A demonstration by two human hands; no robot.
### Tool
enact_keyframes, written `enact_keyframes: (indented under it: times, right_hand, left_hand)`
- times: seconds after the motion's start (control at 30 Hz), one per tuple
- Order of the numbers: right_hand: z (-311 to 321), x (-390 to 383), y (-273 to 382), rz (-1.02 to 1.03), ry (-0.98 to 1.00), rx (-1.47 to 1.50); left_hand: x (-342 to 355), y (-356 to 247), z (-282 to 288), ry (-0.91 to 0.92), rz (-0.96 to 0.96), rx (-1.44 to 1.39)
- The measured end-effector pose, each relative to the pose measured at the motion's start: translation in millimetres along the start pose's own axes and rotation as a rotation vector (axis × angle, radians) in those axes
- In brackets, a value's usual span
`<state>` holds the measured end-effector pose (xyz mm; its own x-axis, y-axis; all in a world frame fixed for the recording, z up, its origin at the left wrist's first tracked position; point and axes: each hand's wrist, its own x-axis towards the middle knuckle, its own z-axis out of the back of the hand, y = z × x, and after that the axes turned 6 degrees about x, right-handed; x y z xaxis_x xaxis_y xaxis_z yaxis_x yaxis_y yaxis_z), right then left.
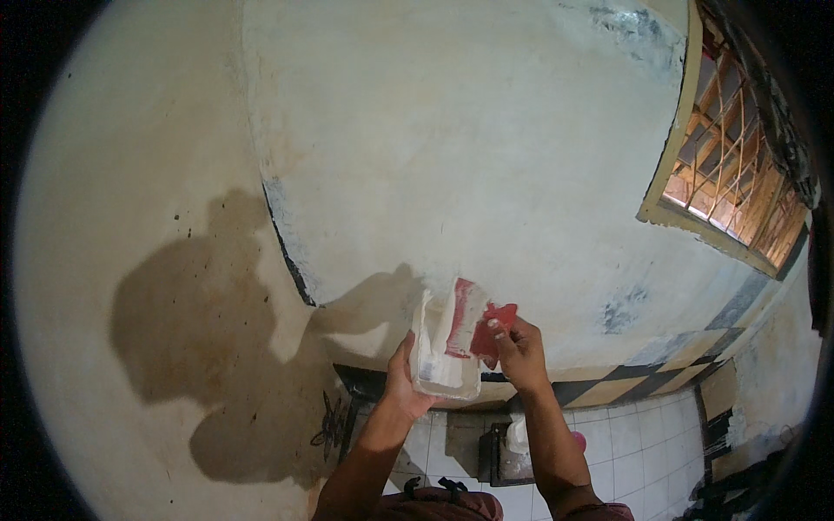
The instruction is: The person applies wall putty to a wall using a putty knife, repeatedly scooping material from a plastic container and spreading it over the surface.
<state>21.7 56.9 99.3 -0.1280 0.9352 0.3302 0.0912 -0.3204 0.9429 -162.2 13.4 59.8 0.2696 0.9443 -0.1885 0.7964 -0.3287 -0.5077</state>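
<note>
My left hand holds a flat board smeared with white putty, its upper part showing red. My right hand grips a small red scraper pressed against the board's right edge. Both hands are raised in front of a pale plastered wall, close to its lower part. My forearms come up from the bottom edge.
A wall corner with dark cracked paint runs down on the left. A window with a wooden grille is at the upper right. Below are white floor tiles, a checkered black-and-tan tile band and a dark container with white putty.
</note>
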Motion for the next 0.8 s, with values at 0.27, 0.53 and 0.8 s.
enact_keyframes:
  times: [0.27,0.53,0.8]
  right_hand:
    - [3,1,0,0.018,0.047,0.025]
    - [14,8,-9,0.090,0.036,-0.043]
    - [40,23,-1,-0.283,-0.122,0.329]
  left_hand:
    - [12,1,14,0.088,-0.011,-0.005]
    - [24,9,4,-0.046,-0.026,0.015]
    - [29,17,-10,-0.008,-0.074,0.056]
